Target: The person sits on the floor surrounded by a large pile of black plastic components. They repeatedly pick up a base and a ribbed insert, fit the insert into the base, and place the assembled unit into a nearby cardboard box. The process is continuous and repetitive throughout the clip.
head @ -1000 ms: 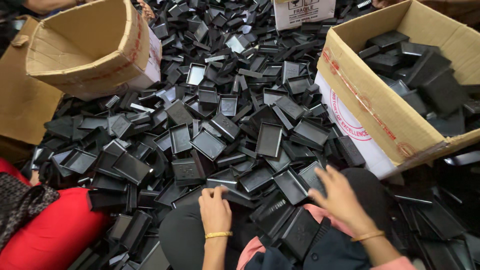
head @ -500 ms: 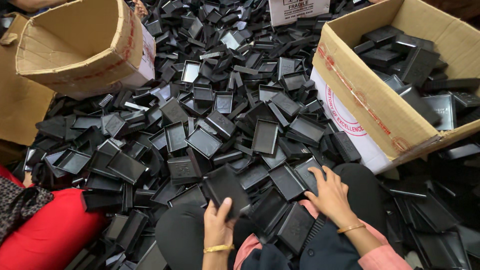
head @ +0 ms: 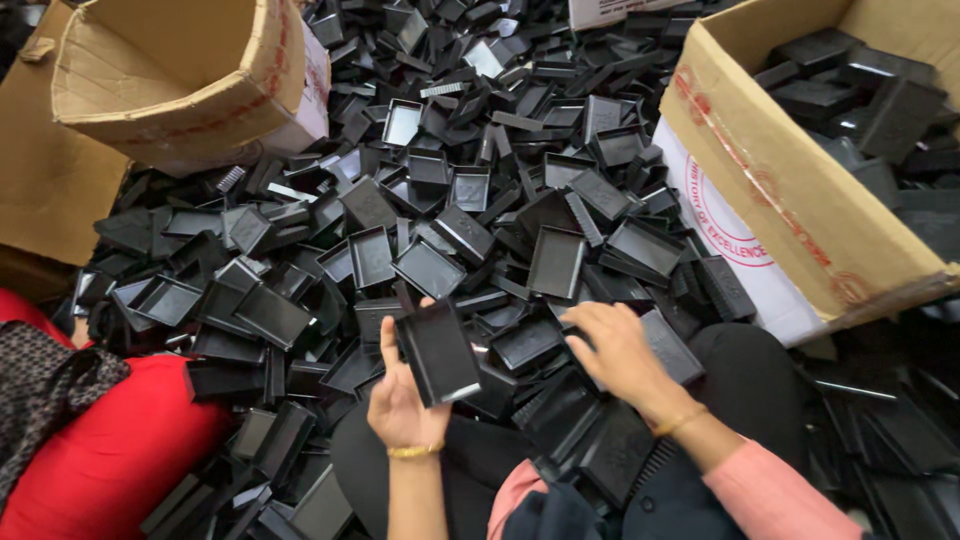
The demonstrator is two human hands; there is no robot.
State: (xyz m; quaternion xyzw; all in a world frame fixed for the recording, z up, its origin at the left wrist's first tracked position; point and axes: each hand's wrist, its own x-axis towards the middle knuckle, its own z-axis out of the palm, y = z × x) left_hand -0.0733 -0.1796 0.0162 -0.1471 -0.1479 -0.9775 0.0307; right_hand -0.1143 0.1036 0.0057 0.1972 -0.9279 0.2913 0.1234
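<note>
My left hand [head: 398, 400] holds a black rectangular plastic tray [head: 438, 352], lifted and tilted above the heap, with the thumb on its left edge. My right hand [head: 615, 345] rests palm down on the pile of black plastic trays [head: 480, 210], fingers spread over a tray beside my knee. Both wrists wear thin gold bangles. The heap of shallow black trays covers the floor in front of me and spills onto my lap.
An open cardboard box [head: 790, 200] at the right holds stacked black trays. Another cardboard box [head: 180, 80] lies tipped at the upper left. A person in red cloth [head: 100, 440] sits at the lower left.
My left hand has picked a black tray out of the pile and raised it. My right hand has shifted left and lower on the heap.
</note>
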